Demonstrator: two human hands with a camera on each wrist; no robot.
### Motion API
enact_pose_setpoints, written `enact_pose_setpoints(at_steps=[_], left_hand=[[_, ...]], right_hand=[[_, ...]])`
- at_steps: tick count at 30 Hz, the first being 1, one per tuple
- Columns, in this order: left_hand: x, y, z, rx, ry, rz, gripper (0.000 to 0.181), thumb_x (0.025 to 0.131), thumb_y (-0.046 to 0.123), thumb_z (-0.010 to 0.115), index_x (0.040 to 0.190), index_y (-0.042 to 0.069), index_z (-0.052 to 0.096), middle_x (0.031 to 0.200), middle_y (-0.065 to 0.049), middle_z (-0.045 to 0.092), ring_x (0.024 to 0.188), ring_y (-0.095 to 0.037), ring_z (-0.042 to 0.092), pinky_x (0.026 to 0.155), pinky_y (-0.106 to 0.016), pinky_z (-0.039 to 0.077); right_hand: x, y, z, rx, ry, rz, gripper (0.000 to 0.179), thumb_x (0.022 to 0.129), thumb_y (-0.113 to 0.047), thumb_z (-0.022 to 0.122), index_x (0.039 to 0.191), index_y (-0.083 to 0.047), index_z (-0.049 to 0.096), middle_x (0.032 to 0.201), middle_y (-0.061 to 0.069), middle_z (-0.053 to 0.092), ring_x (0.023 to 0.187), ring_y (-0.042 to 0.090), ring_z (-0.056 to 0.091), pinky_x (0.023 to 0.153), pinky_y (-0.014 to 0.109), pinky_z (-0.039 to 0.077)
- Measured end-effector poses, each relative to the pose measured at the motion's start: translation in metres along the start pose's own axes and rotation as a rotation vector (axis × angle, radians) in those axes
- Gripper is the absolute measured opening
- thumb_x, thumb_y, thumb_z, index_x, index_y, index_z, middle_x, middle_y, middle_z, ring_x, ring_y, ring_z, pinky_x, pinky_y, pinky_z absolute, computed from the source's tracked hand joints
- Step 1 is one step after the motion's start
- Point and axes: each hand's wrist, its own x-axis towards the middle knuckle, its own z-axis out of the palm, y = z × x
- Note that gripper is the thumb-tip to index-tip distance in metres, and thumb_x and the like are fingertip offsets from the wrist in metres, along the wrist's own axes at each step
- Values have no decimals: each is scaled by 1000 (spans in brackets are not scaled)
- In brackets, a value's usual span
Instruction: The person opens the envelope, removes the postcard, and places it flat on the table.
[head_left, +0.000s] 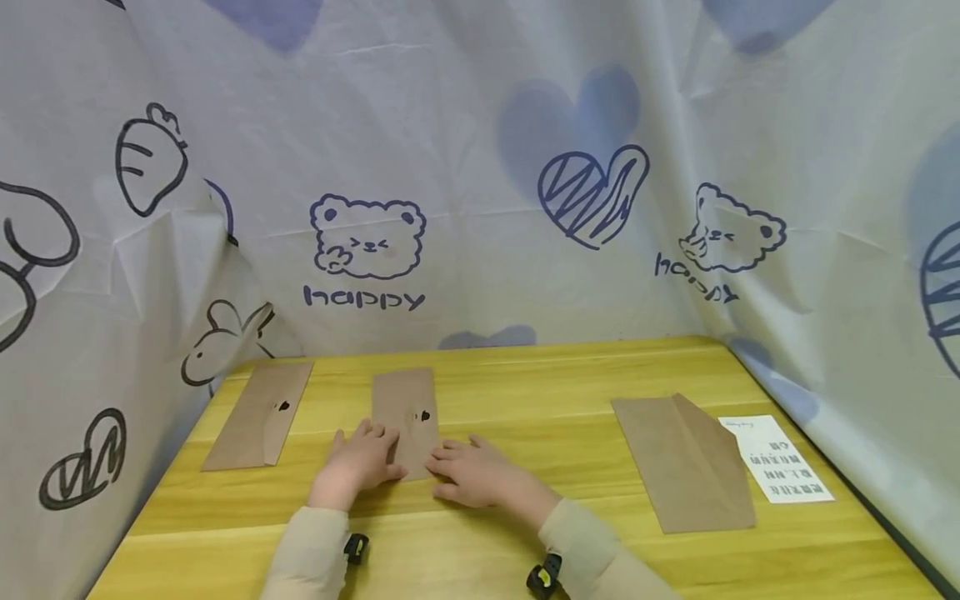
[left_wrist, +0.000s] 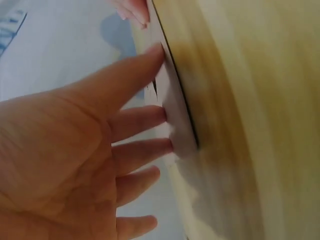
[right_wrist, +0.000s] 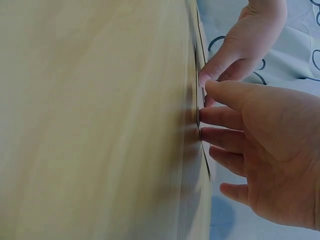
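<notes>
Brown rectangular paper envelope (head_left: 408,421) lies left of centre, toward the yellow wooden bench's (head_left: 525,383) far edge; left hand (head_left: 360,458), right hand (head_left: 472,473), each grip spread, touch opposite sides, probably steadying it.

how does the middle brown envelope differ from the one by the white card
The middle envelope bears a dark mark; the right envelope shows none. The middle envelope looks narrow and folded shut, while the right envelope spreads wider, its flap apparently opened out. The middle envelope lies apart from the white card; the right envelope lies right beside it. Both are brown and lie on the yellowish table.
</notes>
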Motion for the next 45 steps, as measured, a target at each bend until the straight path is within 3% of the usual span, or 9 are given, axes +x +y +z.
enact_pose_setpoints(at_steps=[5, 13, 27, 37, 45], left_hand=[[2, 3, 0, 0, 0, 57, 68, 87, 44, 70, 141, 9, 50, 150, -17, 43, 144, -45, 28, 108, -72, 22], [3, 9, 0, 0, -53, 159, 70, 84, 45, 72, 143, 14, 49, 153, -16, 40, 146, -42, 25, 109, -72, 23], [12, 18, 11, 149, -66, 345, 78, 80, 61, 66, 144, 20, 46, 157, -11, 35, 147, -34, 29, 109, -67, 30], [12, 32, 21, 223, -82, 416, 83, 82, 69, 56, 146, 20, 39, 161, -11, 26, 149, -29, 26, 110, -66, 29], [11, 44, 28, 292, -76, 411, 92, 82, 76, 48, 153, 20, 30, 163, -6, 21, 150, -23, 24, 113, -61, 30]], right_hand=[[-13, 7, -1, 39, -3, 2, 53, 101, -49, 42, 148, -25, 42, 155, -5, 39, 146, 16, 33, 118, 52, 26], [-37, 17, 0, 55, -35, 0, 55, 100, -49, 45, 149, -25, 40, 155, -5, 38, 146, 16, 33, 117, 53, 28], [-78, 23, 3, 61, -12, -27, 55, 99, -47, 48, 147, -21, 44, 153, -1, 42, 144, 19, 37, 114, 53, 33], [-100, 26, 7, 72, 8, -21, 53, 98, -45, 51, 145, -19, 48, 152, 1, 44, 143, 20, 39, 113, 53, 35], [-116, 30, 9, 75, 24, -13, 52, 98, -43, 52, 144, -19, 49, 152, 1, 45, 143, 21, 39, 112, 53, 35]])
